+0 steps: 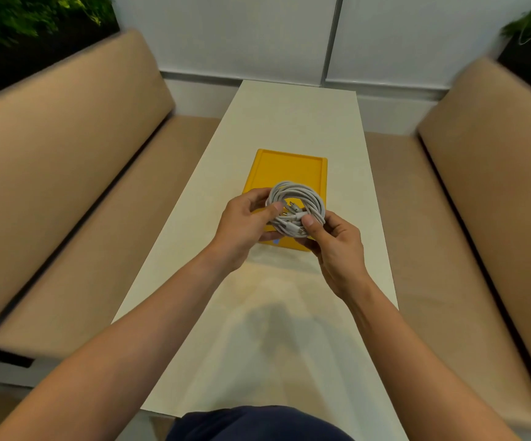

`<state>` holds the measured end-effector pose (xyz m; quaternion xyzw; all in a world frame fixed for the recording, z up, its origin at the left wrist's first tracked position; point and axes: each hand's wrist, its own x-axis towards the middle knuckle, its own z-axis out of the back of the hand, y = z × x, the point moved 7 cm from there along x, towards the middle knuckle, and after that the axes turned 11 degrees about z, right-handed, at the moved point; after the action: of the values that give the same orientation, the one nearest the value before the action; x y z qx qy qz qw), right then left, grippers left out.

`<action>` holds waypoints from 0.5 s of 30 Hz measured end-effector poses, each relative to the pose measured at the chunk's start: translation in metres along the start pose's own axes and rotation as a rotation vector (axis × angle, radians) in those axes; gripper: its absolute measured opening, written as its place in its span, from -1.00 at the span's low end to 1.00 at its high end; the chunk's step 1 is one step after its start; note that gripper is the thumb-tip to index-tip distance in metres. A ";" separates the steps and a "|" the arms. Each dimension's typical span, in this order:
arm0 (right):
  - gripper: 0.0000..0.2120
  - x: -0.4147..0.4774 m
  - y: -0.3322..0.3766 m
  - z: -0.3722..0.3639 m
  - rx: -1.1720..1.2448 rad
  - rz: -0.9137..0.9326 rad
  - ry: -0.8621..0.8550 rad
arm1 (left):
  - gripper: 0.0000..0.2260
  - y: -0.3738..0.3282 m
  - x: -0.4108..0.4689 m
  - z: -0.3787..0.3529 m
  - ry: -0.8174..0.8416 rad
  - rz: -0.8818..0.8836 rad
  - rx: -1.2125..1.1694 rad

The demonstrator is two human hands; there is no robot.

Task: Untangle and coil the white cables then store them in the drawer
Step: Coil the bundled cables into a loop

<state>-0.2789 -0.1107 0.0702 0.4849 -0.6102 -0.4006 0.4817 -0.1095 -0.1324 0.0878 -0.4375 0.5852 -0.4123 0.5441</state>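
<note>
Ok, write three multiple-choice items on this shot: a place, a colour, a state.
1. Where is the bundle of white cables?
A. in both hands, over the flat yellow rectangular container
B. on a bench
C. on the floor
2. What colour are the padded benches beside the long white table?
A. green
B. beige
C. black
3. How are the cables?
A. stretched straight
B. looped in a coil, gripped by left hand and right hand
C. loose on the table
Answers: 1 A, the bundle overlaps the container's near end; 2 B, both cushions are tan; 3 B, round loops, thumbs pressing on them.
</note>
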 end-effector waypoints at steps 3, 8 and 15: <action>-0.86 0.002 0.000 0.000 -0.070 0.033 -0.027 | -0.81 0.001 -0.001 -0.001 -0.047 -0.023 0.033; -0.87 0.002 -0.004 -0.003 -0.098 0.046 -0.086 | -0.86 -0.002 0.004 0.006 -0.159 -0.094 0.146; -0.87 0.007 -0.011 0.004 -0.059 -0.024 -0.058 | -0.78 0.006 0.006 0.003 0.088 0.039 -0.058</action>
<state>-0.2807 -0.1196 0.0605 0.4659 -0.6061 -0.4378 0.4732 -0.1069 -0.1368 0.0797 -0.4231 0.6287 -0.4035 0.5127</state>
